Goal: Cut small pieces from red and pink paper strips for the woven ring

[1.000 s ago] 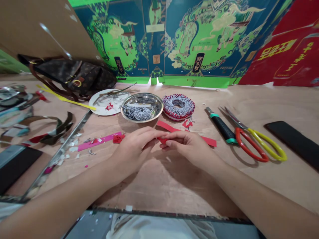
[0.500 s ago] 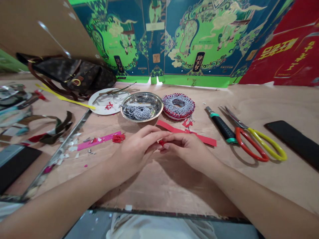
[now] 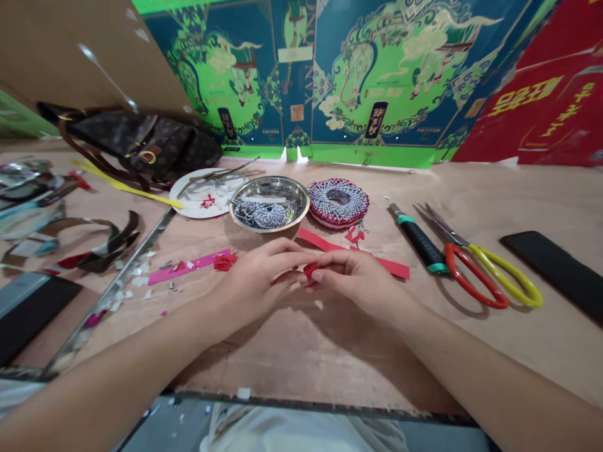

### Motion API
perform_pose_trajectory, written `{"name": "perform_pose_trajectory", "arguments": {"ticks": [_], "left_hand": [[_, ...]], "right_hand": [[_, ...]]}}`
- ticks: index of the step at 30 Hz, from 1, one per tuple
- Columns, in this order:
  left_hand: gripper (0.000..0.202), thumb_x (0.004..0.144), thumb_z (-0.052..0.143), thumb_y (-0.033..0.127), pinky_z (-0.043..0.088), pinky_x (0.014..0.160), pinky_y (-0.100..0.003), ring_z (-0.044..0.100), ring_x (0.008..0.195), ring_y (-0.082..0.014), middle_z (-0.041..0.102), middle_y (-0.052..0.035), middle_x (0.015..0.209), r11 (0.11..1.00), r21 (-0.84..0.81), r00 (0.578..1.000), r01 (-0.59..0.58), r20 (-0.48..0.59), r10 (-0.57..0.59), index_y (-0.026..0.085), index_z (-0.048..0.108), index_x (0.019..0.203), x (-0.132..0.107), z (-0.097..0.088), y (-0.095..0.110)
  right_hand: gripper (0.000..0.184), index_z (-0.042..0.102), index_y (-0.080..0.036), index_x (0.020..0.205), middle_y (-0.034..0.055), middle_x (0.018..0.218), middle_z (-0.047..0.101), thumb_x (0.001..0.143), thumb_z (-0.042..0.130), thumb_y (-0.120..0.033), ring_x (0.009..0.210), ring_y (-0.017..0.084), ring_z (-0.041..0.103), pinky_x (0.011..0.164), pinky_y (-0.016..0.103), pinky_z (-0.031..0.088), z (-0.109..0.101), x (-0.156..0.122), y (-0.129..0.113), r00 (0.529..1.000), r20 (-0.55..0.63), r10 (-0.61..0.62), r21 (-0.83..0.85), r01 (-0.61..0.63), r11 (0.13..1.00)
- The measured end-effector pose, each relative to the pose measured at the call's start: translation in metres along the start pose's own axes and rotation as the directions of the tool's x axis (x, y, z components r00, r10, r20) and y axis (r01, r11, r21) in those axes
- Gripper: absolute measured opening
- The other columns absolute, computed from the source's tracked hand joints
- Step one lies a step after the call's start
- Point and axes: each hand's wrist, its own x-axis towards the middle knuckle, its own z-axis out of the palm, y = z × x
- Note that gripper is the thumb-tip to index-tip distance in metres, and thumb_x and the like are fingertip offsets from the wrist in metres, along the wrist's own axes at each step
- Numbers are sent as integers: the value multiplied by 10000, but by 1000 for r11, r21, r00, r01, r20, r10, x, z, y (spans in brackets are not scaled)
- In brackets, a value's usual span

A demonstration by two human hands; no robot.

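Note:
A small red piece [image 3: 309, 270], perhaps folded paper or ribbon, is pinched at the fingertips of my two hands above the table. My right hand [image 3: 351, 274] grips it between thumb and index finger. From the other side my left hand [image 3: 261, 270] holds its edge, thumb and fingers close together. Part of the piece is hidden by the fingers. Just beyond the hands lies a red strip [image 3: 393, 268], with red scraps [image 3: 354, 235] by it. Left of my left hand are a pink strip [image 3: 181, 268] and a crumpled red piece [image 3: 225, 260].
Behind the hands stand a metal bowl [image 3: 301, 210] holding grey-white cord, a crocheted ring [image 3: 320, 201] and a white plate [image 3: 181, 204]. To the right lie a utility knife [image 3: 419, 242], scissors [image 3: 475, 276] and a black phone [image 3: 556, 267]. A brown handbag [image 3: 164, 147] rests at back left.
More of the red piece shows between the fingertips, and my left fingers have shifted slightly on it. A small pale speck now appears below the hands. The view has moved a little.

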Motion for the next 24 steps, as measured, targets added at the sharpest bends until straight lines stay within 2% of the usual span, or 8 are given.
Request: {"name": "perform_pose_trajectory", "arguments": {"ticks": [6,11,15,19,24], "left_hand": [[311,919,595,89,536,845,-247,663,979,-134,666,-46,1107,999,-30,1000,12,22,-11,239,703,1169,0,0,-2],[321,942,582,128,548,859,-257,668,988,-138,671,-61,1114,996,-84,1000,-2,18,4,253,695,1215,-1,0,-1],[331,954,573,150,547,864,-258,671,984,-135,677,-63,1120,996,-90,999,-20,46,24,261,682,1246,-1,0,-2],[332,960,558,156,548,844,-261,669,972,-141,664,-64,1124,996,-85,996,-19,80,26,270,687,1243,-1,1,-3],[411,955,536,133,541,848,-280,662,999,-153,650,-54,1152,998,-56,997,40,72,-36,300,618,1321,-1,1,0]], "right_hand": [[286,767,-177,884,25,835,798,663,861,-333,732,160,759,778,291,604,1,0,-1,999,24,39,71,-40,997],[239,746,-167,835,11,787,782,700,849,-337,683,128,740,736,258,595,0,0,0,999,32,19,92,-22,995],[268,732,-158,814,9,767,768,672,868,-340,670,131,726,722,272,597,0,1,0,998,36,42,84,-45,995],[244,727,-153,778,5,741,756,689,863,-334,676,117,716,721,255,589,1,1,1,995,85,48,100,-56,993],[235,737,-147,821,10,744,759,697,853,-309,660,119,716,693,252,580,0,0,0,994,91,58,78,-65,995]]}}
